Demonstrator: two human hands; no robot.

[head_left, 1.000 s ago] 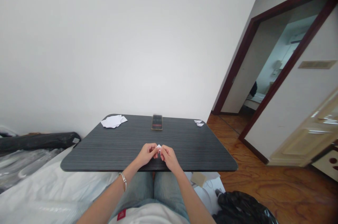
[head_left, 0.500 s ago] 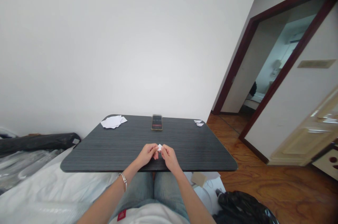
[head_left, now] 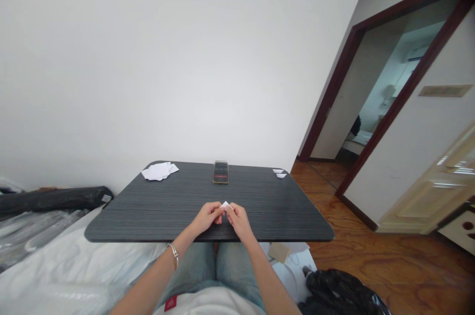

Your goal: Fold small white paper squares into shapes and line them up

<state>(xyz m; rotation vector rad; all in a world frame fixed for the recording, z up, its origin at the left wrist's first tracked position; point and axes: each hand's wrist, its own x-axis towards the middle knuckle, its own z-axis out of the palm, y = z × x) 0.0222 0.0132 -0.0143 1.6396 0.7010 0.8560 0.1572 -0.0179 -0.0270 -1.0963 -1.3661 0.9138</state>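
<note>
Between my hands is a small folded piece of white paper (head_left: 225,204), its pointed corner showing above the fingertips. My left hand (head_left: 210,217) pinches it from the left, fingers curled. From the other side my right hand (head_left: 237,219) grips it, with the thumb pressed over its lower part. Both hands are held over the front middle of the dark table (head_left: 178,206), close together. Most of the paper is covered by the fingers.
A stack of white paper sheets (head_left: 158,171) lies at the table's back left. A phone (head_left: 220,172) is at the back middle. Two small folded papers (head_left: 279,173) rest at the back right corner. A black plastic bag (head_left: 341,292) sits on the floor at right.
The right thumb has moved inward across the paper, towards the left fingers. The paper's tip now points up between the hands. Other things have stayed put.
</note>
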